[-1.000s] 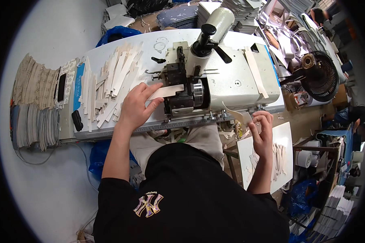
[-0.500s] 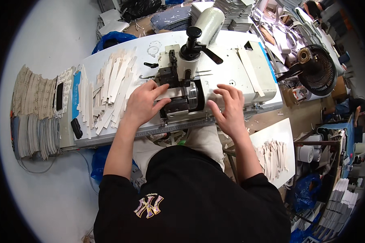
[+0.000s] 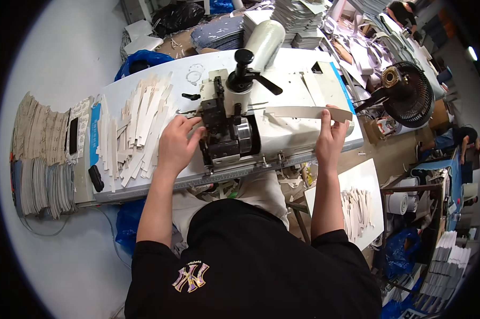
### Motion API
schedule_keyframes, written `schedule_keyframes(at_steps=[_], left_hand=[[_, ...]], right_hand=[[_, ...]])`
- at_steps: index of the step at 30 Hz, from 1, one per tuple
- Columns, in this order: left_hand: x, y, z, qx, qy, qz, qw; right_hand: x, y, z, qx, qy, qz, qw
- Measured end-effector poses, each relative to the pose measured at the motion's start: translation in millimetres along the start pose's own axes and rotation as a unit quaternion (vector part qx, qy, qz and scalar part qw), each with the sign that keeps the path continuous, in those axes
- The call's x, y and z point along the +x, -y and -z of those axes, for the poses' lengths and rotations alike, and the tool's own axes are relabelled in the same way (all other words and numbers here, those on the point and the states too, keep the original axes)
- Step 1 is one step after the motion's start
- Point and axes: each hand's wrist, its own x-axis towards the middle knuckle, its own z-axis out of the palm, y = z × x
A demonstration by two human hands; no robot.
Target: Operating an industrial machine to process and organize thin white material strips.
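My right hand (image 3: pixel 331 139) pinches a long, thin off-white strip (image 3: pixel 296 112) near its right end. The strip stretches leftward above the cream body of a bench machine (image 3: pixel 282 139). Thumb and fingers apart, my left hand (image 3: pixel 177 143) is at the left side of the machine's black feed block (image 3: pixel 215 114), with nothing visible in it. Between the hands sits a shiny round roller (image 3: pixel 243 135) in a dark opening. A column with a black knob and lever (image 3: pixel 266 84) rises behind it. Many similar loose strips (image 3: pixel 144 119) lie on the table left of my left hand.
Folded material stacks (image 3: pixel 48 183) stand at the far left, near a phone (image 3: pixel 73 135) and a black object (image 3: pixel 96 178). More strips (image 3: pixel 357 212) lie on a white board at lower right. A black fan (image 3: pixel 407 95) stands right of the table; other people are in the background.
My right hand, empty before, has moved right and now holds a strip. The strip that lay at the feed block is gone from there. My left hand has shifted slightly left and down.
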Motion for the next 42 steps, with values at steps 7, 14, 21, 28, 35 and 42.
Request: schedule_keyframes(at_steps=[7,14,21,28,35,42], left_hand=[[-23.4,-36.8,14.8,-0.321,0.144,0.217,0.911],[-54.6,-95.7,-0.2,-0.708,0.268,0.245,0.606],[-64.9,-80.2,5.5,-0.717,0.24,0.243,0.608],[-60.9,-93.2,11.1,-0.598,0.266,0.198,0.73],[-66.6,-109.0,-2.8,-0.595,0.215,0.17,0.755],[-91.2,-74.4,-11.4,-0.551,0.274,0.25,0.747]], right_hand=[[-38.4,40.2,26.0,-0.05,-0.023,0.279,0.959],[-128.8,95.2,5.9,0.041,0.22,0.44,0.87],[-129.2,89.1,6.3,0.093,0.269,0.362,0.888],[-125.9,89.3,3.5,0.214,0.317,0.026,0.924],[-133.8,86.1,-12.2,0.471,0.344,-0.214,0.784],[-132.4,61.3,-25.9,0.401,0.328,-0.185,0.835]])
